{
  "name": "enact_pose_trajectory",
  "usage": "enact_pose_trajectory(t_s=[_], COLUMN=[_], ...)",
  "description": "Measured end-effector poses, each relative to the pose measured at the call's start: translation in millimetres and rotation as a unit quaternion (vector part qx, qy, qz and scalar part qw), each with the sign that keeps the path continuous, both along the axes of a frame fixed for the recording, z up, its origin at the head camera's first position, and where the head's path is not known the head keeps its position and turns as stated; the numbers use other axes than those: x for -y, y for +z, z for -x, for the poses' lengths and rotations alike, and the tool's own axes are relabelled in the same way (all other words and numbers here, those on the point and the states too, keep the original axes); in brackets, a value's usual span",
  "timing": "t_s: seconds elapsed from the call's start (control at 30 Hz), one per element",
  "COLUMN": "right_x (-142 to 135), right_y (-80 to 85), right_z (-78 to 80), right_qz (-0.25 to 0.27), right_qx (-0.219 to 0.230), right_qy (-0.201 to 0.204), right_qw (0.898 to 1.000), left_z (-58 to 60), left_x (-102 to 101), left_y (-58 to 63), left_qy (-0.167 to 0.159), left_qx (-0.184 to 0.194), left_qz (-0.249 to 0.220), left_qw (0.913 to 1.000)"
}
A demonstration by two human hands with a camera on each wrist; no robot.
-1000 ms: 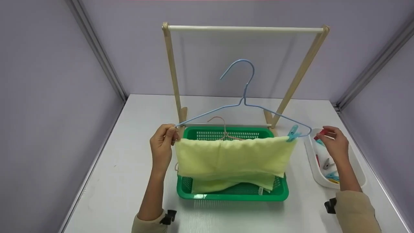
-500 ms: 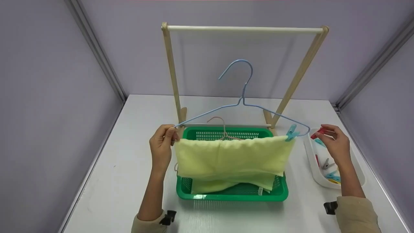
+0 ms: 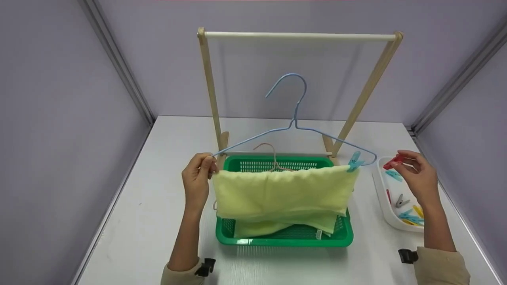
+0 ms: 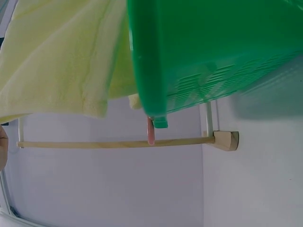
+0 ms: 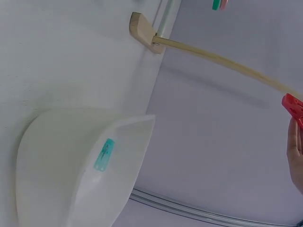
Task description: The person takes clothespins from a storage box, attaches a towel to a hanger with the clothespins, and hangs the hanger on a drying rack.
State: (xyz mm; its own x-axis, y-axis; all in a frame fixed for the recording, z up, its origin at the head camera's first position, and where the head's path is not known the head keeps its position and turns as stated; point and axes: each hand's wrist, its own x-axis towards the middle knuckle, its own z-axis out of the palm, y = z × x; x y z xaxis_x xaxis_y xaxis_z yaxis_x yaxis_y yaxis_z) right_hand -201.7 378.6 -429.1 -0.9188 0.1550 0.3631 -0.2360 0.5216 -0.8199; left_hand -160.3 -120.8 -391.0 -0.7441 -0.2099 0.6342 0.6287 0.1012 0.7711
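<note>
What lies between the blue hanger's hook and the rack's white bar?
Nothing: in the head view, only wall shows between the hook and the bar.

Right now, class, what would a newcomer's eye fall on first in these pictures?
Probably the pale yellow towel, hanging from the blue wire hanger over the green plastic basket at the centre. Next, the bright red clothespin pinched in the right hand above the white tray. Behind them stands the drying rack with its white rail.

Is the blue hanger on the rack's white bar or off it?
Off. In the head view, the blue hanger has its hook apart from the white bar, and the left hand grips one end.
</note>
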Motion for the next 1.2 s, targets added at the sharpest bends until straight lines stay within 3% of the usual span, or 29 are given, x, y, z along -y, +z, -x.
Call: enact_pose_trajectory(t_s=[0.2,0.43,0.8,1.0,1.2], right_x=[8,19,32,43,54], right_y=[11.8,22.9,32.7,42.5,51.4], right_z=[-10.4,-18.1,-29.8,-33.8,-39.5], right_qz=[0.0,0.004,-0.028,-0.022,-0.031], right_qx=[-0.005,-0.067,-0.067,-0.095,-0.099], right_qy=[0.016,0.077,0.088,0.129,0.142], right_qw=[1.0,0.995,0.993,0.987,0.984], left_z=[0.0,-0.7,-0.1,0.3,-0.1], left_x=[0,0,0,0,0], left_y=[0.0,0.6,-0.8,-0.5,0.3], left_qy=[0.003,-0.003,0.0,0.002,0.001], left_qx=[0.004,0.006,0.008,0.011,0.01], left_qz=[0.001,-0.003,-0.006,-0.005,-0.006], left_qw=[1.0,1.0,1.0,0.9999,0.9999])
